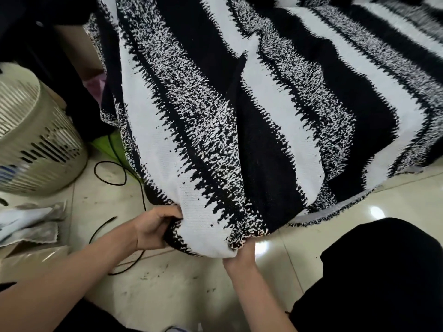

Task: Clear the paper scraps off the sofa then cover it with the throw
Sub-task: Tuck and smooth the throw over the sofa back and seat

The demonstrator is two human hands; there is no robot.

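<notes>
I see the left hand point(153, 230) pinching the hem of the striped throw point(215, 130). The right hand point(239, 258) grips alongside, fingers buried under cloth. The stripes run up and away from both.

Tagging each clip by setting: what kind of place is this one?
Probably a lived-in home room, perhaps a living room: a black-and-white throw draped over bulky furniture, a glossy tiled floor, and a beige slatted appliance with a loose black cable nearby.
</notes>
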